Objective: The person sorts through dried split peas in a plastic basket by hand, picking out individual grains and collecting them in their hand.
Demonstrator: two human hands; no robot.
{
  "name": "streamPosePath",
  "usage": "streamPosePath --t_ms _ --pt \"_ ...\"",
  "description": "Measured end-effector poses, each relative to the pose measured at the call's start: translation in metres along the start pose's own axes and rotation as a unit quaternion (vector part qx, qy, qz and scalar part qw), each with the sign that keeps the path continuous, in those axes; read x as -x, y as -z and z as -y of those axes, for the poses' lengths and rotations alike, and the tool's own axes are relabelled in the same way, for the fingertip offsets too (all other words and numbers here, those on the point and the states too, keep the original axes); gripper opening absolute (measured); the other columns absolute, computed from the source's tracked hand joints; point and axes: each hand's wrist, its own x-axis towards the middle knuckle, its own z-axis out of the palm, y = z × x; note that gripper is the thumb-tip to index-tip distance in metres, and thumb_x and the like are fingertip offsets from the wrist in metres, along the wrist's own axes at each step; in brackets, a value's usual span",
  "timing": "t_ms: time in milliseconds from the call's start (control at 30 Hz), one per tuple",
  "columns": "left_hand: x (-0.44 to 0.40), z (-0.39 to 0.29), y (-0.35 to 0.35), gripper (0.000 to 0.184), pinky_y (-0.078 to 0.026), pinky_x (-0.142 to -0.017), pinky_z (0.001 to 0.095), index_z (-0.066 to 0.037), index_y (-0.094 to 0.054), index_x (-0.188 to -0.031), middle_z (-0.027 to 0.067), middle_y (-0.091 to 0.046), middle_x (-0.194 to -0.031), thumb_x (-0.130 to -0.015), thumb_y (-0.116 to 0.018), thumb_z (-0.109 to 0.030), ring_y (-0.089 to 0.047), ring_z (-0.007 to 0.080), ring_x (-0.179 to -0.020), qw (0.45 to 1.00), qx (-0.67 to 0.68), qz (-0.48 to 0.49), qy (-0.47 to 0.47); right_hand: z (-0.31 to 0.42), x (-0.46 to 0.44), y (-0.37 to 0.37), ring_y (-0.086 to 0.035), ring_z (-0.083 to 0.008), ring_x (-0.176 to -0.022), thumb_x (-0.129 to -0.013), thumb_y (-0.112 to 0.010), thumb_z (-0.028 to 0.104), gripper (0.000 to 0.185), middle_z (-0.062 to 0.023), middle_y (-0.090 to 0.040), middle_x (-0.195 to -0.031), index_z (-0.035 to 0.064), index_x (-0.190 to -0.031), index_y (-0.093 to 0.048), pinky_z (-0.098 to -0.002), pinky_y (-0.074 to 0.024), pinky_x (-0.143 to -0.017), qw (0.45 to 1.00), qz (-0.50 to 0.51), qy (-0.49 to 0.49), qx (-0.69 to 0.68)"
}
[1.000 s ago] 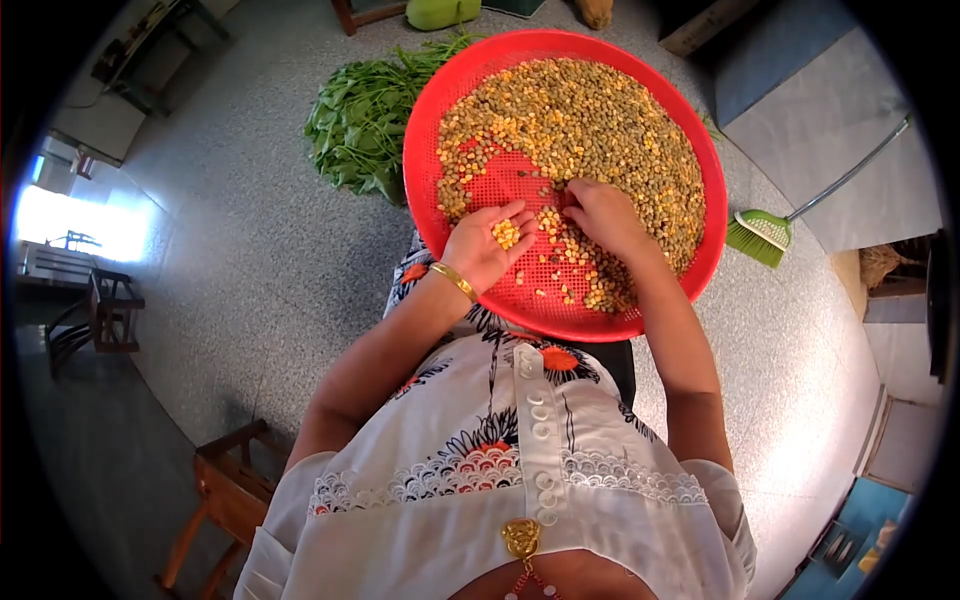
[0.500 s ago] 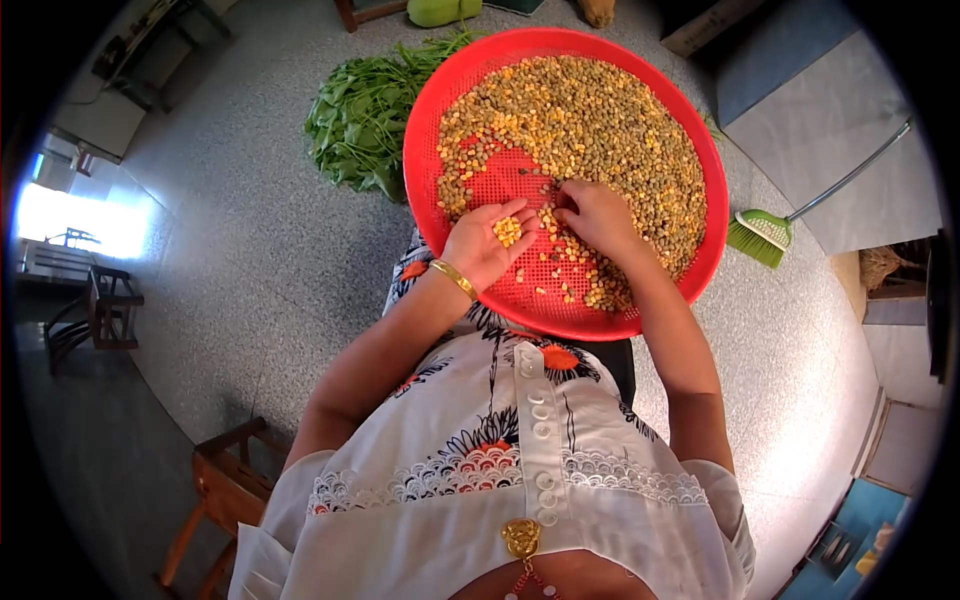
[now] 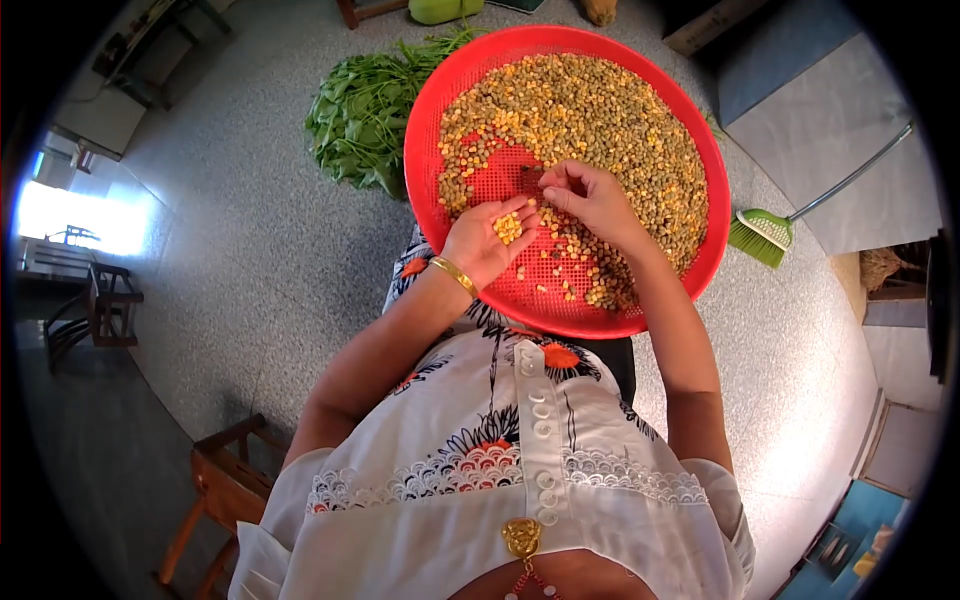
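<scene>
A round red mesh basket (image 3: 418, 170) rests over my lap, with a thick layer of mixed yellow and brownish-green kernels (image 3: 610, 115) in it. My left hand (image 3: 490, 240) is palm up over the near left of the basket, a small heap of yellow kernels (image 3: 508, 228) cupped in its palm. Just right of its fingertips, my right hand (image 3: 592, 205) hovers over the mesh with thumb and forefinger brought together. Whatever lies between those fingertips is too small to make out. Around both hands the red mesh shows through, with scattered kernels on it.
Leafy greens (image 3: 360, 120) lie on the floor left of the basket. A green broom (image 3: 762, 235) leans at the right. A wooden chair (image 3: 225, 490) stands at lower left, and a green gourd-like vegetable (image 3: 443, 9) sits beyond the basket.
My right hand has lifted slightly from the kernels and moved up and left, toward my left fingertips. My left hand stays in place with the yellow kernels.
</scene>
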Motion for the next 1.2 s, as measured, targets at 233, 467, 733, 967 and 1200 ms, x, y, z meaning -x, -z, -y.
streamPosePath --t_ms 233,467,733,967,1200 --pt "-0.002 0.001 -0.002 0.032 -0.042 -0.092 0.0354 0.007 -0.045 -0.113 0.0170 -0.050 -0.106 -0.087 -0.041 -0.010 -0.051 0.0257 -0.101 0.999 0.014 -0.024 -0.035 -0.016 0.004 0.001 -0.058 -0.0269 -0.069 -0.074 -0.059 0.013 0.012 -0.0096 -0.058 -0.078 0.0053 -0.084 -0.058 -0.0349 -0.0463 -0.061 0.907 0.019 0.067 0.415" --pt "-0.002 0.001 0.002 0.032 -0.041 -0.093 0.0342 0.008 -0.045 -0.112 0.0163 -0.050 -0.107 -0.086 -0.043 -0.011 -0.050 0.0253 -0.101 0.997 0.039 -0.030 -0.067 -0.018 0.004 -0.010 -0.058 -0.0293 -0.073 -0.072 -0.058 0.014 0.015 -0.0112 -0.057 -0.079 0.0048 -0.083 -0.054 -0.0396 -0.0464 -0.062 0.848 0.009 0.097 0.521" --pt "-0.003 0.000 0.004 0.032 -0.040 -0.092 0.0343 0.005 -0.046 -0.112 0.0140 -0.050 -0.105 -0.084 -0.046 -0.010 -0.050 0.0243 -0.101 1.000 0.009 0.008 -0.023 0.002 -0.001 -0.008 -0.054 -0.0086 -0.062 -0.075 -0.063 0.010 0.015 -0.0030 -0.056 -0.068 0.0029 -0.086 -0.057 -0.0241 -0.0434 -0.058 0.998 0.053 0.010 -0.040" --pt "-0.004 0.000 0.004 0.031 -0.041 -0.092 0.0339 0.005 -0.047 -0.112 0.0139 -0.051 -0.105 -0.085 -0.045 -0.010 -0.051 0.0243 -0.099 0.999 0.015 -0.007 -0.033 -0.017 0.001 -0.005 -0.058 -0.0235 -0.066 -0.075 -0.059 0.013 0.012 -0.0085 -0.058 -0.072 0.0040 -0.082 -0.055 -0.0331 -0.0468 -0.059 0.898 0.014 0.127 0.422" --pt "-0.005 0.000 0.004 0.027 -0.041 -0.090 0.0338 0.005 -0.048 -0.108 0.0128 -0.051 -0.103 -0.085 -0.046 -0.010 -0.051 0.0236 -0.097 0.999 0.026 -0.020 -0.038 -0.016 0.004 -0.012 -0.058 -0.0282 -0.071 -0.074 -0.057 0.014 0.011 -0.0103 -0.056 -0.077 0.0044 -0.079 -0.053 -0.0379 -0.0476 -0.060 0.846 0.001 0.149 0.512"
